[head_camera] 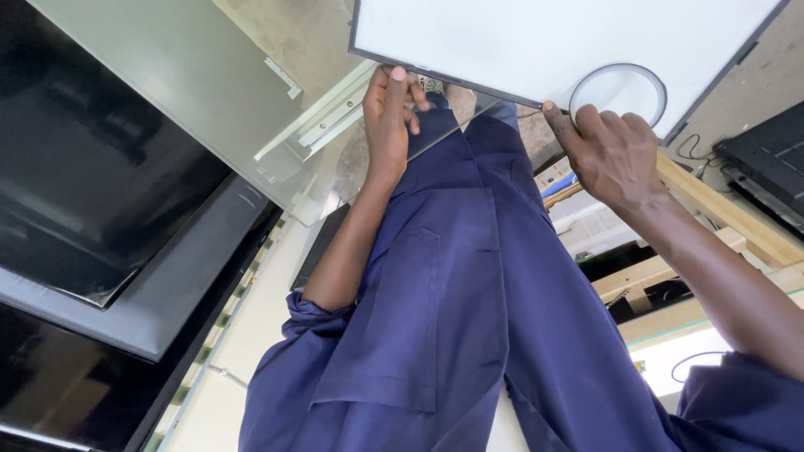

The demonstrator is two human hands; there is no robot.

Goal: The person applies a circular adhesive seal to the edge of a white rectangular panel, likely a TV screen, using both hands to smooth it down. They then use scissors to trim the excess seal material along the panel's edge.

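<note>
I see the white panel (536,42) with its thin dark frame filling the upper part of the view, and I take it as my landmark. My left hand (389,117) sits at the panel's lower left corner; its fingers (396,84) are curled shut around the edge there, gripping it. My right hand (615,155) is at the panel's lower edge, further to the right, with its fingers (554,117) closed on the frame and also on a roll of tape (620,90), a thin ring that lies flat against the white face just above that hand. I cannot tell how firmly the ring itself is pinched.

Below the panel hang my blue work clothes (469,293), both sleeves pushed up. Left of the panel a grey sheet (167,75) leans, and beyond it dark screens (92,192) are stacked. Right of the panel, below its corner, a wooden frame (720,209) runs past another dark screen (766,159).
</note>
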